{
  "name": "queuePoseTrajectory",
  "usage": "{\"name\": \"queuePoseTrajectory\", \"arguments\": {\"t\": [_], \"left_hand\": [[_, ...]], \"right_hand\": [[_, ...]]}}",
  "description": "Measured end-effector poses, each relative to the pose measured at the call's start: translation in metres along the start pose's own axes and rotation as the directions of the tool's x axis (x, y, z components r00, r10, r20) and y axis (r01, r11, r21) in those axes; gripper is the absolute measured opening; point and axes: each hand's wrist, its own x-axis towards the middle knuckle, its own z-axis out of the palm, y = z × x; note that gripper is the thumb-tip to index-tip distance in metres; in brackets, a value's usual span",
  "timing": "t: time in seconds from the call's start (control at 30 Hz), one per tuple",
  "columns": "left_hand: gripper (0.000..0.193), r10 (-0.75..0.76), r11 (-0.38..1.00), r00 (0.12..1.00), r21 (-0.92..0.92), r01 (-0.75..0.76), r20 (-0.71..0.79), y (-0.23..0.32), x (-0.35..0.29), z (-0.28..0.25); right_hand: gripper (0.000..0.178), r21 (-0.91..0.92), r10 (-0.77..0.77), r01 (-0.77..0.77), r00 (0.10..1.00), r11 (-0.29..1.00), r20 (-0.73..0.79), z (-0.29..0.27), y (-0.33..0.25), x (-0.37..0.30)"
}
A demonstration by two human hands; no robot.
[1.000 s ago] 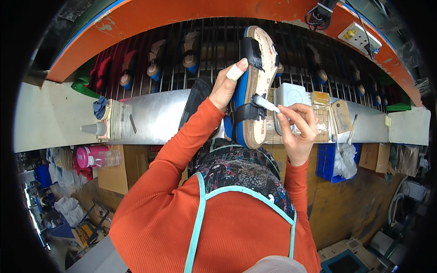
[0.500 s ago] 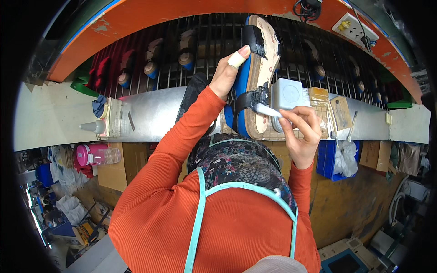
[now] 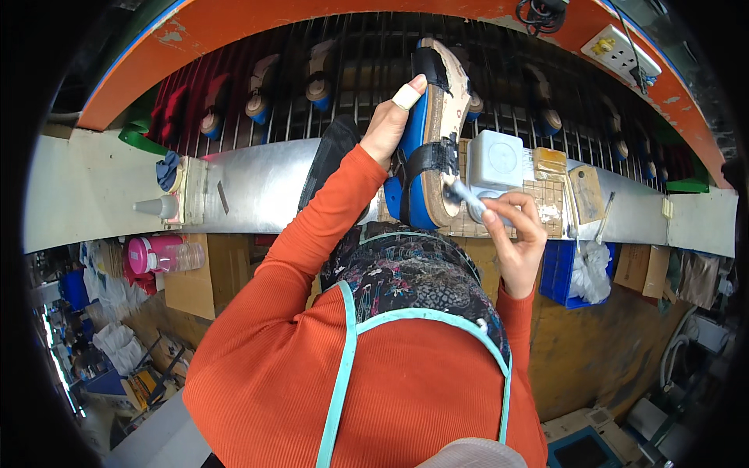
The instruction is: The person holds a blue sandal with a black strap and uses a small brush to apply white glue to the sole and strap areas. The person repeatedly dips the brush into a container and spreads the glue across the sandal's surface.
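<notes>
My left hand (image 3: 388, 125), its thumb wrapped in pale tape, grips an unfinished sandal (image 3: 454, 109) on a blue last (image 3: 416, 139) from its left side. The tan underside faces up and to the right, with the heel end toward me. Black straps (image 3: 431, 158) wrap over its edge, their ends darkly coated. In my right hand (image 3: 516, 238) is a white-handled brush (image 3: 471, 198), pinched between thumb and fingers. Its dark tip meets the underside near the heel. Beside my left forearm lies a black item (image 3: 329, 162), partly hidden by the sleeve.
A pale square container (image 3: 496, 159) stands on a gridded mat (image 3: 546, 207) right of the sandal. Behind the metal ledge (image 3: 261, 187), dark rails (image 3: 359, 86) carry several sandals on lasts. A blue bin (image 3: 558, 273) hangs low at the right.
The brush has moved from the strap end down onto the heel area of the underside. The sandal has turned slightly, its toe end shifting left and lower.
</notes>
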Motion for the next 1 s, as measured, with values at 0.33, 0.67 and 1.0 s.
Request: {"name": "queuePoseTrajectory", "arguments": {"t": [0.33, 0.67, 1.0], "left_hand": [[0.077, 0.054, 0.984, 0.984, 0.176, -0.024, -0.168, -0.005, -0.01, -0.012], [0.071, 0.12, 0.948, 0.979, 0.313, -0.064, -0.164, -0.004, -0.01, -0.019], [0.069, -0.152, 0.985, 0.986, 0.074, 0.157, -0.068, 0.0, 0.009, -0.022]], "right_hand": [[0.018, -0.199, 0.002, -0.007, 1.0, 0.98, -0.024, 0.014, -0.006, -0.007], [0.022, -0.531, -0.293, 0.192, 0.949, 0.825, -0.113, 0.029, 0.001, 0.001], [0.023, -0.255, -0.206, 0.203, 0.978, 0.945, 0.015, 0.017, 0.008, 0.008]]}}
